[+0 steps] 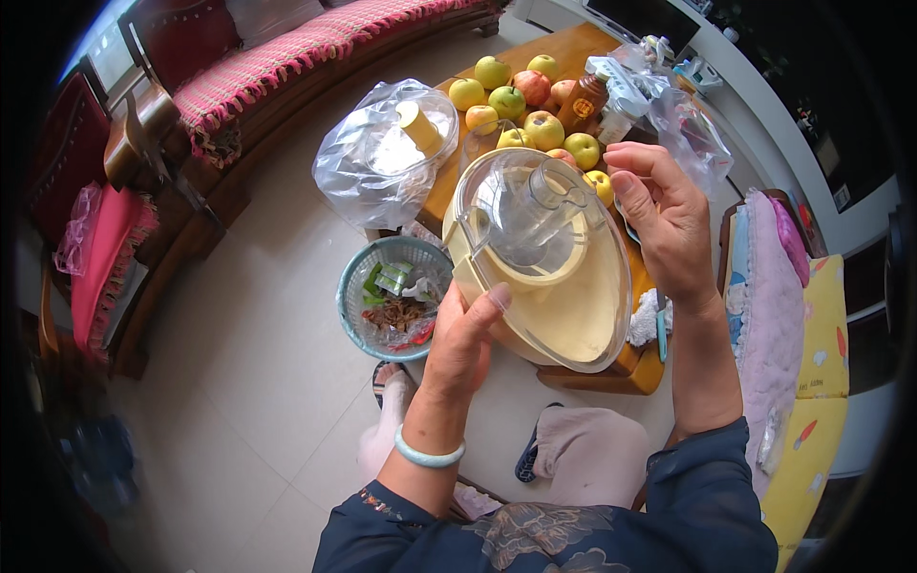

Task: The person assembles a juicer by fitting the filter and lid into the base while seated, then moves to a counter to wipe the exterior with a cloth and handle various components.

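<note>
**Left hand clamped on, right hand free!**

And here the cream machine (564,320) is seen over the near end of the wooden table (587,40), just in front of the apples (544,129). Whether its weight is borne by the tabletop cannot be told, for the underside is hidden. A steadying step is judged to be in hand: the machine is held by one side, apparently tilted, with its top covered by a clear lid (521,239) and its round chute (559,186).

Now the grip! By the left hand (457,349) the near left edge is clamped, the thumb pressed against the side by the rim, the fingers mostly hidden beneath. By the right hand (673,224) nothing is seen to be held; its fingers are curled near the far right edge, thumb and fingertips slightly apart, and the lid seems untouched.

What looks called for is a firm left hold, with any tilt checked before the right hand is brought in. On the left, scraps are held in the blue basket (342,306).
</note>
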